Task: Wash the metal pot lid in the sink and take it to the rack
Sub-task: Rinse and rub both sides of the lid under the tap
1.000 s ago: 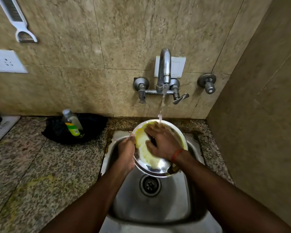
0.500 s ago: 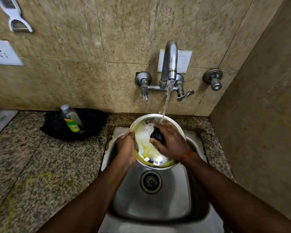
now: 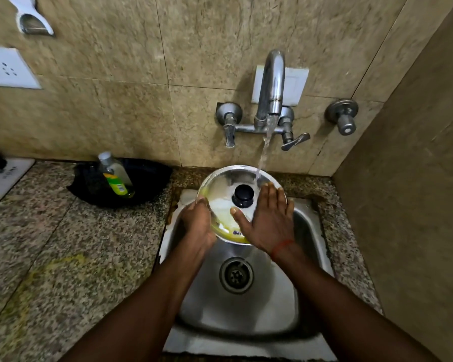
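The round metal pot lid [image 3: 221,186] with a black knob [image 3: 243,195] is held tilted over the steel sink [image 3: 306,231], its knob side facing me, with yellow residue along its lower left edge. My left hand [image 3: 198,226] grips the lid's left rim. My right hand [image 3: 268,222] lies flat on the lid's right half, fingers spread, beside the knob. Water runs from the tap [image 3: 271,90] onto the lid's upper right edge. No rack is in view.
A speckled granite counter [image 3: 63,257] with a yellowish stain lies left of the sink. On it stands a black pan [image 3: 152,178] holding a soap bottle [image 3: 114,173]. Tiled walls close the back and right. The sink drain [image 3: 236,275] is uncovered.
The lid's knob side now faces me. My right hand slid off the knob to the lid's right half with fingers flat. The view shifted down slightly.
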